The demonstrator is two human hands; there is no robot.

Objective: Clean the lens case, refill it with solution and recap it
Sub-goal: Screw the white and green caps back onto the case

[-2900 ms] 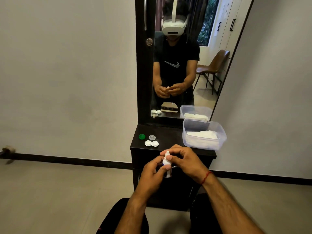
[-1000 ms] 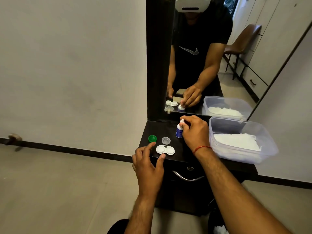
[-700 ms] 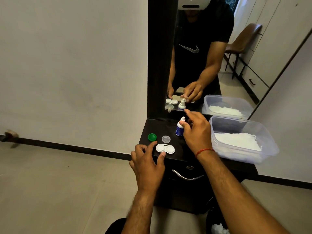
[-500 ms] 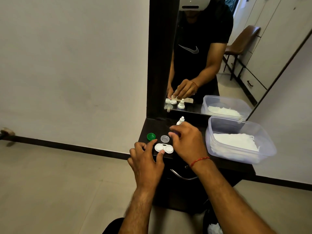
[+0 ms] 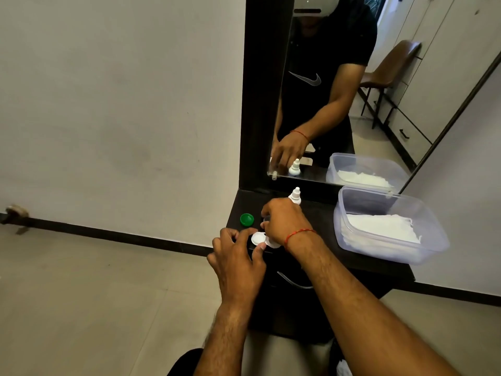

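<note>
Since the frame half a second back, the right hand point(image 5: 284, 222) has dropped lower and now hides the right well of the lens case point(image 5: 258, 238). From my remote seat, left to right: a round green cap point(image 5: 246, 219) lies flat on the dark matte cabinet top point(image 5: 322, 213). The left hand point(image 5: 238, 264) pinches the case's left well between curled forefinger and thumb. Smooth white plastic, two joined round wells, the case lies at the front edge, long axis left to right, wells facing up. The right hand's fingers curl downward; I cannot tell what they grip. Behind it stands a bottle point(image 5: 295, 195), white nozzle up. Far right, a clear rectangular tub point(image 5: 366, 199) holds crumpled white tissue point(image 5: 379, 227).
</note>
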